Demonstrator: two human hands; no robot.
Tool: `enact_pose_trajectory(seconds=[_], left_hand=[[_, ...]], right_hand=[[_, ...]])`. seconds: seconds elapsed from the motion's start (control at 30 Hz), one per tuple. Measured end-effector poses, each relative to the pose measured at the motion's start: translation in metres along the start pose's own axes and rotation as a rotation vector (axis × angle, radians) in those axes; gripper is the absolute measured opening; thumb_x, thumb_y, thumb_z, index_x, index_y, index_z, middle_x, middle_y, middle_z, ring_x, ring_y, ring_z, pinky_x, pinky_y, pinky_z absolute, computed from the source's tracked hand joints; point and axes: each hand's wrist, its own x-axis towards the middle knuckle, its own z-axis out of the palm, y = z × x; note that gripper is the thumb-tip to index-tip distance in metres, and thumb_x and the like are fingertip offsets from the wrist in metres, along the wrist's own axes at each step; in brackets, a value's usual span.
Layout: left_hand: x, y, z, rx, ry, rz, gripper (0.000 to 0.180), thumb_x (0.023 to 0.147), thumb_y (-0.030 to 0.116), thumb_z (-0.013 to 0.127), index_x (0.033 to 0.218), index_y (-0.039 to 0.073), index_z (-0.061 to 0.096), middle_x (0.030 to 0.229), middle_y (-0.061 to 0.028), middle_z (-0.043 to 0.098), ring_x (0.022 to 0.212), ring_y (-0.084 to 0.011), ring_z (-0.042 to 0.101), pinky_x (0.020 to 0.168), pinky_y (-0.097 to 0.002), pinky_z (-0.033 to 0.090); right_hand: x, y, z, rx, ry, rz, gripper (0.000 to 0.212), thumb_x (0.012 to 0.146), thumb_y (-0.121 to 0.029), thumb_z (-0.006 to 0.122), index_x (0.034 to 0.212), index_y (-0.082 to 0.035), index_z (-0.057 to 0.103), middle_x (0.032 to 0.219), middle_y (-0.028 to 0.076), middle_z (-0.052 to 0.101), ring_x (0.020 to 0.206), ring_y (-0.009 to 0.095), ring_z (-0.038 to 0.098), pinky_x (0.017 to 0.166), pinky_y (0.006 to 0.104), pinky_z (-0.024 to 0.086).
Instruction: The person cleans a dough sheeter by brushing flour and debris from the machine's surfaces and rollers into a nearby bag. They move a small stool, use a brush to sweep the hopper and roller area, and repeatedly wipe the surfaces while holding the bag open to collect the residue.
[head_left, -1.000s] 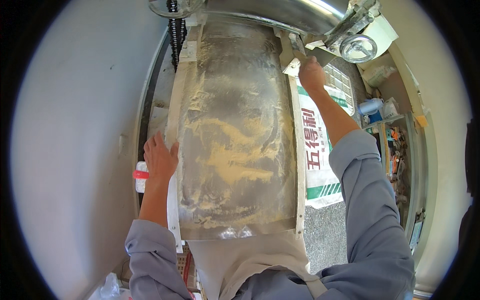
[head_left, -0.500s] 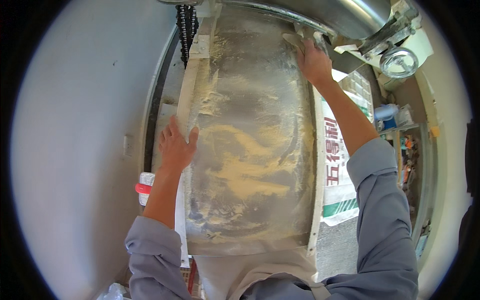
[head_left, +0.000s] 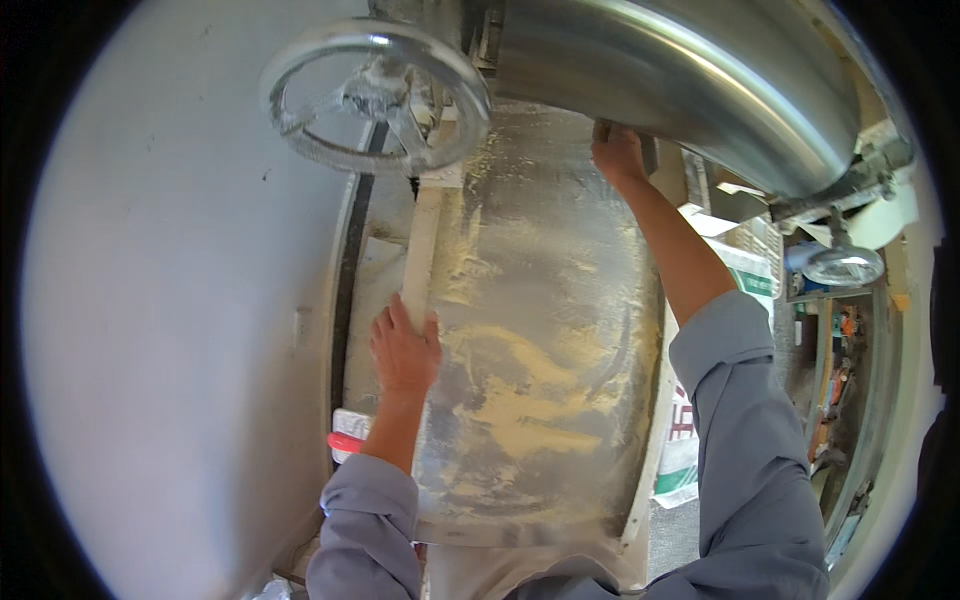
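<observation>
A long metal tray point(head_left: 540, 260), smeared with pale yellow flour-like powder, stretches away from me between two raised side rails. My left hand point(head_left: 405, 352) lies over the left rail point(head_left: 424, 245), fingers stretched and thumb apart, holding nothing. At the far right of the tray my right hand point(head_left: 618, 155) reaches in below a big shiny steel roller point(head_left: 690, 75). Its fingers are curled and the tips are hidden at the roller's lower edge, so what they hold cannot be made out.
A metal handwheel point(head_left: 375, 95) juts out at the upper left, and a smaller handwheel point(head_left: 843, 266) sits at the right. A white wall point(head_left: 180, 300) runs along the left. A white and green printed sack point(head_left: 680, 470) lies beyond the right rail. Shelves with small items point(head_left: 835, 380) stand farther right.
The view has shifted, bringing the left handwheel and more of the roller into sight. My right hand's fingertips and the pale flat thing by them are now hidden. My left hand stays on the rail.
</observation>
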Motion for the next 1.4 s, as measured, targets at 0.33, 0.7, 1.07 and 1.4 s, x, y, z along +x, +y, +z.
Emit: enact_pose_trajectory(seconds=[0.33, 0.7, 1.07, 1.4], left_hand=[[0.004, 0.003, -0.002, 0.02, -0.025, 0.027, 0.061, 0.085, 0.03, 0.058, 0.129, -0.008, 0.037, 0.119, -0.0243, 0.048, 0.108, -0.0419, 0.046, 0.09, -0.05, 0.039], [0.007, 0.011, -0.009, 0.043, -0.092, 0.027, 0.059, 0.088, 0.024, 0.054, 0.132, -0.008, 0.031, 0.12, -0.0279, 0.047, 0.11, -0.0443, 0.045, 0.09, -0.0496, 0.039], [0.003, -0.004, 0.007, 0.035, -0.042, 0.022, 0.057, 0.09, 0.028, 0.05, 0.134, -0.003, 0.034, 0.126, -0.0225, 0.045, 0.116, -0.0403, 0.042, 0.093, -0.0498, 0.037], [0.004, -0.002, 0.005, 0.043, 0.004, 0.077, 0.056, 0.092, 0.03, 0.046, 0.134, -0.004, 0.034, 0.124, -0.0239, 0.046, 0.113, -0.0413, 0.043, 0.093, -0.0496, 0.037]], right_hand=[[0.09, -0.01, 0.107, -0.209, 0.091, -0.356, 0.038, 0.089, -0.02, 0.049, 0.121, 0.0, 0.049, 0.124, 0.026, 0.049, 0.111, 0.037, 0.05, 0.091, 0.0477, 0.041], [0.091, -0.037, 0.163, -0.175, -0.01, -0.474, 0.038, 0.089, -0.019, 0.049, 0.124, -0.003, 0.05, 0.123, 0.026, 0.05, 0.111, 0.038, 0.05, 0.092, 0.0486, 0.04], [-0.091, -0.051, 0.08, 0.108, -0.786, -0.711, 0.037, 0.085, -0.01, 0.054, 0.121, -0.004, 0.052, 0.1, 0.023, 0.061, 0.089, 0.035, 0.061, 0.077, 0.0443, 0.05], [-0.095, -0.048, -0.034, 0.243, -0.716, -0.519, 0.024, 0.09, -0.012, 0.048, 0.11, -0.003, 0.057, 0.095, 0.02, 0.063, 0.087, 0.033, 0.062, 0.081, 0.0415, 0.05]])
